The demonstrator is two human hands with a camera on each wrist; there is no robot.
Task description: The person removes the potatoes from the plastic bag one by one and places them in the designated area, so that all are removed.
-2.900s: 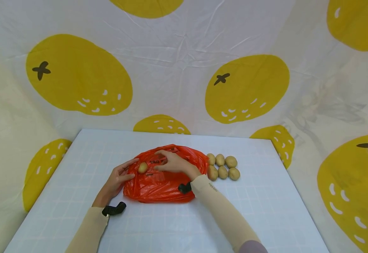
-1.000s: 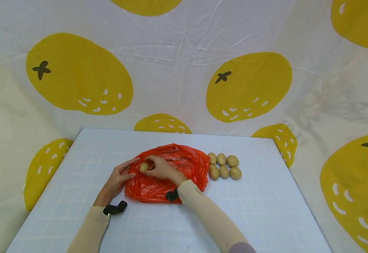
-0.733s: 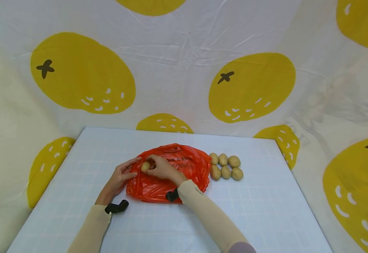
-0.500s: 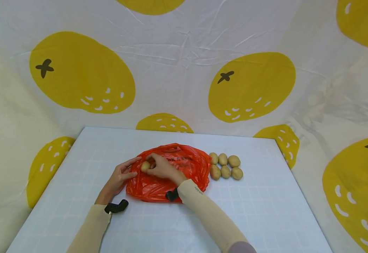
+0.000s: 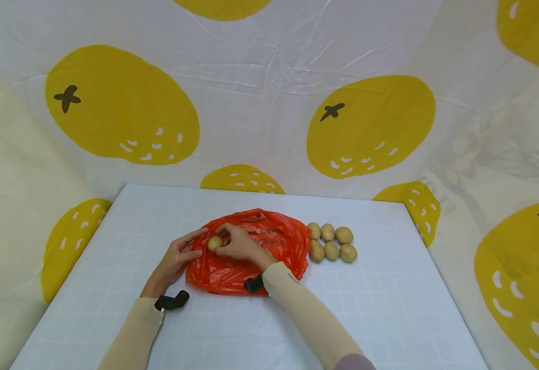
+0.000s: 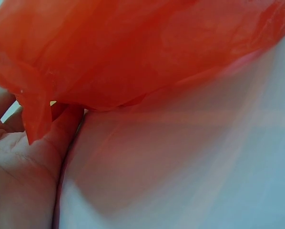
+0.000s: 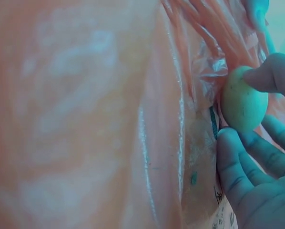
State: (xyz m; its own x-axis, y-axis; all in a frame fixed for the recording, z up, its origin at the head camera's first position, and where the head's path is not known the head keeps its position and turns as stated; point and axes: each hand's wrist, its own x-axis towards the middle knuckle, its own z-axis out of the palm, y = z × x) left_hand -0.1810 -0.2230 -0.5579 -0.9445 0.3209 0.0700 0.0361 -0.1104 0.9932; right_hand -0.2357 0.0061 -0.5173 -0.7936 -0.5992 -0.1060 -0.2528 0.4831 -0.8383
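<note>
A red plastic bag (image 5: 251, 275) lies spread on the table in the head view, with dark print on it. On its left part sits a small potato (image 5: 214, 243). My right hand (image 5: 241, 245) pinches that potato; the right wrist view shows the thumb (image 7: 271, 76) on top of it and fingertips (image 7: 228, 140) against its underside. At the bag's left edge rests my left hand (image 5: 174, 262), its fingers and thumb stretched out against the plastic. In the left wrist view, a flap of the bag (image 6: 133, 47) hangs over the palm and hides part of the fingers.
Several potatoes (image 5: 331, 251) lie in two short rows just right of the bag, near ones touching or almost touching its edge. They rest on a white table (image 5: 390, 308). Behind it hangs a pale cloth (image 5: 251, 118) printed with yellow fruit.
My right hand, earlier held over the middle of the bag apart from the potato, has moved left and now pinches it. My left hand has stayed at the bag's edge.
</note>
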